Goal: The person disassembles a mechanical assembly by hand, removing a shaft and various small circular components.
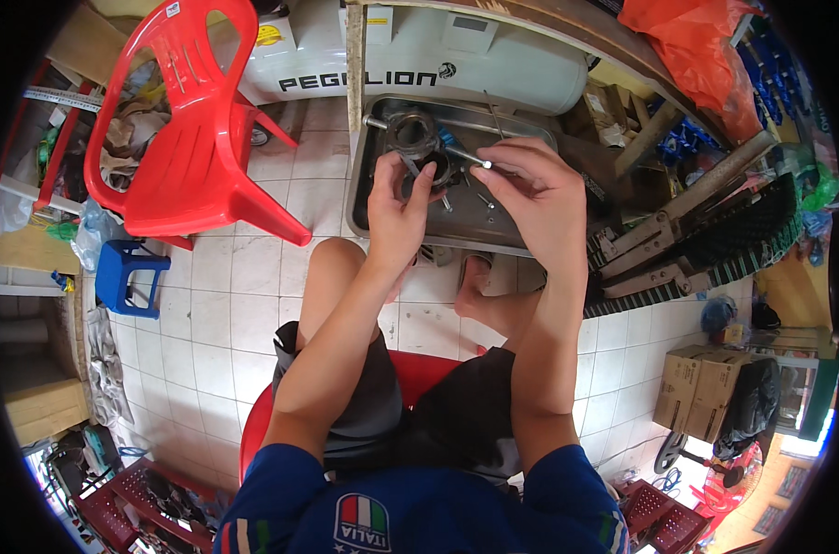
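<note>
My left hand [397, 208] is closed around a dark, greasy metal housing [418, 135] with round openings, its thumb pressed against the near side. The housing is over a grey metal tray [357, 205]. My right hand [538, 189] pinches the near end of a slim silver rod [470, 157]. At its far end the rod meets a blue tip beside the housing; whether this is a brush or another tool I cannot make out. Small loose metal parts [490, 205] lie in the tray beneath my hands.
A red plastic chair [184, 171] stands at the left, near a small blue stool [130, 277]. Behind the tray lies a large white tank [419, 60], with a wooden post [356, 65] in front. Long metal parts [669, 245] are piled at the right, above cardboard boxes [701, 390].
</note>
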`<state>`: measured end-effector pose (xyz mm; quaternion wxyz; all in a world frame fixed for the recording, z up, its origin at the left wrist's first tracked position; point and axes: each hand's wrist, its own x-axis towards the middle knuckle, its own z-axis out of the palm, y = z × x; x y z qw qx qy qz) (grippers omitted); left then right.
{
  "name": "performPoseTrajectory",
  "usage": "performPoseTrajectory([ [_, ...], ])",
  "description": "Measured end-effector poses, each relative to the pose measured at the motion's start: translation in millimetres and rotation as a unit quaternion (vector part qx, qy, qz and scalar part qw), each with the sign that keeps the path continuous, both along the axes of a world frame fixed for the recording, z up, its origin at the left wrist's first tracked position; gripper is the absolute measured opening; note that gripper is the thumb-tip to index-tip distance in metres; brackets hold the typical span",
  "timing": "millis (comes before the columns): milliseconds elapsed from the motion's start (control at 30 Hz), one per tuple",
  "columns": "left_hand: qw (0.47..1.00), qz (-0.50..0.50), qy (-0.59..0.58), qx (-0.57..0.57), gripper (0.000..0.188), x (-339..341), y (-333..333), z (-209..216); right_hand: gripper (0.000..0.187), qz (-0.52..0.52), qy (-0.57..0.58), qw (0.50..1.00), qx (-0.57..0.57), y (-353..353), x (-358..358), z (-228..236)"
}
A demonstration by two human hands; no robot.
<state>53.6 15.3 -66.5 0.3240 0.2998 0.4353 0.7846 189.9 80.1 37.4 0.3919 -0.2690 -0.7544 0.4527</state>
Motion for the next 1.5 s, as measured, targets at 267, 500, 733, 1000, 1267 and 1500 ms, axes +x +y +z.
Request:
performPoseTrajectory([
  [267,1.0,-0.005,0.016,-0.007,0.024,1,1,0,0.022,-0.007,0.003,1.0,-0.012,-2,-2,3],
  [500,1.0,-0.007,0.01,-0.001,0.024,3,1,0,0.023,-0.029,-0.01,0.999,0.01,-3,-2,2],
  [733,1.0,-0.007,0.029,-0.001,0.025,5,0,-4,0.017,-0.056,-0.029,0.997,-0.037,-6,-6,2],
  [1000,1.0,0.003,0.028,-0.003,0.025,6,1,-1,0.019,-0.021,-0.017,0.999,-0.041,-2,-3,-3],
  [1267,1.0,-0.007,0.019,-0.01,0.024,3,1,-2,0.02,-0.046,-0.079,0.995,-0.042,-6,-5,3],
  [1500,1.0,0.005,0.028,-0.004,0.025,6,1,0,0.034,-0.15,-0.21,0.962,0.089,-1,-11,-12],
])
